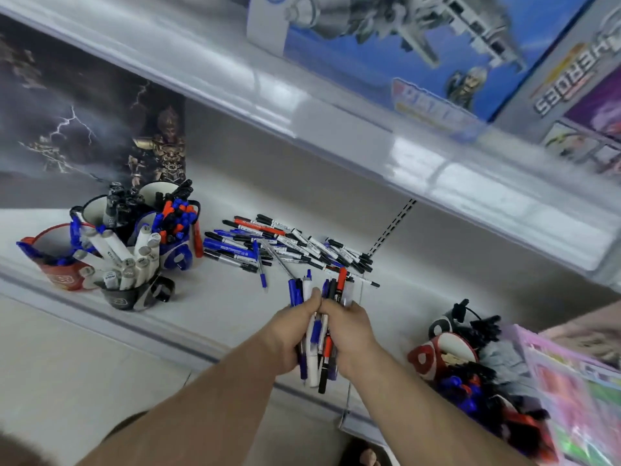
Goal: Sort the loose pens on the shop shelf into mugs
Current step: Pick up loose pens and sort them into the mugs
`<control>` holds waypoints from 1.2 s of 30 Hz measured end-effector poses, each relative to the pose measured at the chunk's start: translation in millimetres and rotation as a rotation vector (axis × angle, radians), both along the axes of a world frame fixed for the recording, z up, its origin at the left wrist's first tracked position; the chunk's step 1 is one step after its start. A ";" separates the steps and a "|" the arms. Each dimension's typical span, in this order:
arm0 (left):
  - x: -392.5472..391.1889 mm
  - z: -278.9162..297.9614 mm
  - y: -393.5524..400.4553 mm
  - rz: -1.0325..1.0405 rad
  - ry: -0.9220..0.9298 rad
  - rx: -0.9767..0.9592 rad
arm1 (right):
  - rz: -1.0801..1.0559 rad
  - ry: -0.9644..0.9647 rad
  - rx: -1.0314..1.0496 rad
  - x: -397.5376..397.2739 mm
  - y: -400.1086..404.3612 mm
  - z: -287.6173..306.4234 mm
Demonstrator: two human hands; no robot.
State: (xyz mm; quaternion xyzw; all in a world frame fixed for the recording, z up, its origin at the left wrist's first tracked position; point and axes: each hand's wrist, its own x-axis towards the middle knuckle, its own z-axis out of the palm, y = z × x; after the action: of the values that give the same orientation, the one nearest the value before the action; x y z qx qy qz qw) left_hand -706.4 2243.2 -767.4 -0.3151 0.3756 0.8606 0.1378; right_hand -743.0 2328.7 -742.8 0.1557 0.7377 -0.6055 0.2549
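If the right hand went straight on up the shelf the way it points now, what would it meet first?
Probably the pile of loose pens on the shelf, just beyond the bundle of pens that the right hand and left hand grip together; depth is hard to judge.

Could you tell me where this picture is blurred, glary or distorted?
Head view: the shelf edge above shows bright glare and bends as it crosses the frame, a wide-angle effect; the boxes on top and the pink packs at right are smeared by blur; the pen pile and the bundle gripped in the left hand and right hand are fairly sharp.
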 end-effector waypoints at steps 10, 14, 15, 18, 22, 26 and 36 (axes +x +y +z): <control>21.8 59.6 35.5 -0.014 0.198 -0.162 | -0.151 -0.088 -0.135 15.8 15.0 63.4; 34.8 68.6 48.5 -0.045 0.224 -0.091 | -0.066 -0.160 -0.168 27.1 35.1 79.7; 36.8 69.9 49.6 -0.053 0.232 -0.084 | -0.045 -0.164 -0.193 28.3 39.9 81.8; 40.2 74.7 50.8 -0.075 0.261 -0.053 | 0.006 -0.155 -0.227 30.6 52.8 86.3; 38.9 80.7 63.9 -0.122 0.281 -0.024 | 0.017 -0.081 -0.184 35.5 67.1 92.1; 33.2 79.0 77.5 -0.133 0.270 0.001 | -0.012 -0.015 -0.172 36.1 79.5 88.0; 6.4 78.8 114.5 -0.133 0.281 0.057 | -0.027 0.075 0.053 4.5 131.8 91.7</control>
State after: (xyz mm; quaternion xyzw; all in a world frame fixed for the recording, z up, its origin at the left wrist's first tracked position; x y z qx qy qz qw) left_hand -700.0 2357.7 -688.6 -0.1619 0.3868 0.8954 0.1496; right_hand -738.5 2460.5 -651.2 0.1496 0.7602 -0.5946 0.2148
